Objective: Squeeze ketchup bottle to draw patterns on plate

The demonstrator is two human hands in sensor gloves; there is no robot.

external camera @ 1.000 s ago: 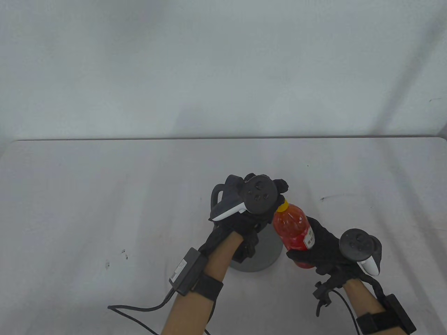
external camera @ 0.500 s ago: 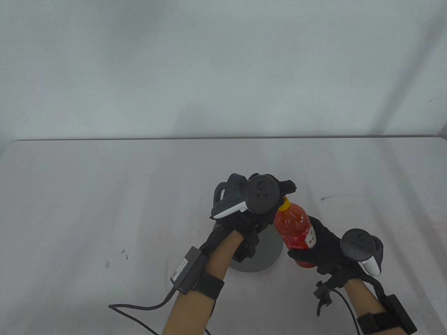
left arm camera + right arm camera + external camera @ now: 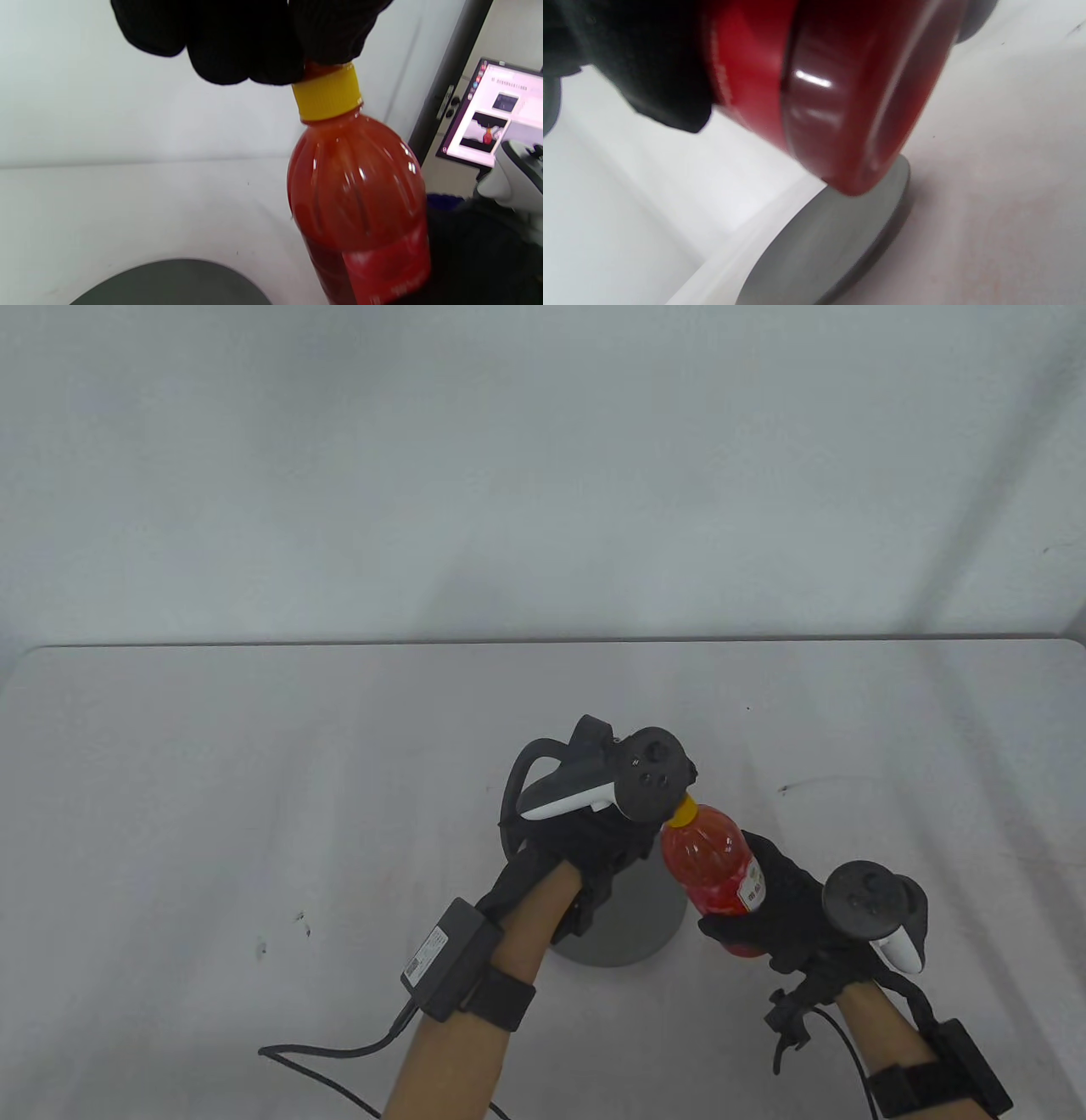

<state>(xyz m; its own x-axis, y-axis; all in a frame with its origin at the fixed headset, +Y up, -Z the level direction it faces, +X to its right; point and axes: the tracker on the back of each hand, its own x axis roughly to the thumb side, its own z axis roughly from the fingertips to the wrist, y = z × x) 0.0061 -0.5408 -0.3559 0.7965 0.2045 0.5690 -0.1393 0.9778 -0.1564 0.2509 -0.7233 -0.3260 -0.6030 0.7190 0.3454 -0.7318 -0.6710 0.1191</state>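
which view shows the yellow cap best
The left wrist view: the yellow cap sits close and sharp, the left hand gripping its top. The table view shows only a sliver of it beside the tracker. The right wrist view misses it.

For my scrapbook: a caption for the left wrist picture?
Gloved left hand grips the yellow cap of a ketchup bottle.
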